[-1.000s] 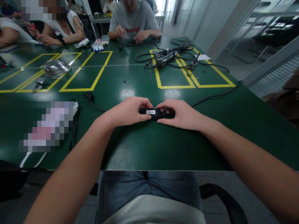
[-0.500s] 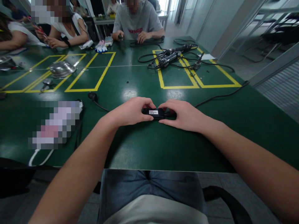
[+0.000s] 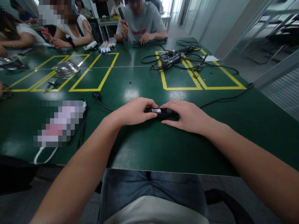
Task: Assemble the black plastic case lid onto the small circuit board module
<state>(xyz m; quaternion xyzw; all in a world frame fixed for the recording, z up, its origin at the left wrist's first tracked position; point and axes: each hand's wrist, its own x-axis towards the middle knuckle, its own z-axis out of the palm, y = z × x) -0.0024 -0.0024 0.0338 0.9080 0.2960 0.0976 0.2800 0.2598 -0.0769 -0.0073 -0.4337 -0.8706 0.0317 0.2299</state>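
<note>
A small black box with a white label (image 3: 156,110) lies lengthwise between my hands, close to the green table (image 3: 168,149). My left hand (image 3: 137,110) pinches its left end, thumb on the near side and fingers over the far side. My right hand (image 3: 187,115) curls around its right end, with thumb and forefinger at the sides. Each palm hides part of the box. A black cable (image 3: 106,107) runs from beneath my left wrist to a round black plug (image 3: 96,95). Another black cable (image 3: 224,98) leads from behind my right hand to the table's right edge.
A blurred-out phone-like object (image 3: 62,123) with a white strap lies left. Yellow tape outlines, a metal bowl-shaped part (image 3: 67,69) and tangled black cables with tools (image 3: 173,59) lie farther back. Across the table, a person in a grey shirt (image 3: 149,25) holds a slim dark-handled tool (image 3: 121,15).
The box has tipped so its label appears narrower. Both hands keep their hold. The whole view has shifted slightly. The person opposite has raised the dark-handled tool.
</note>
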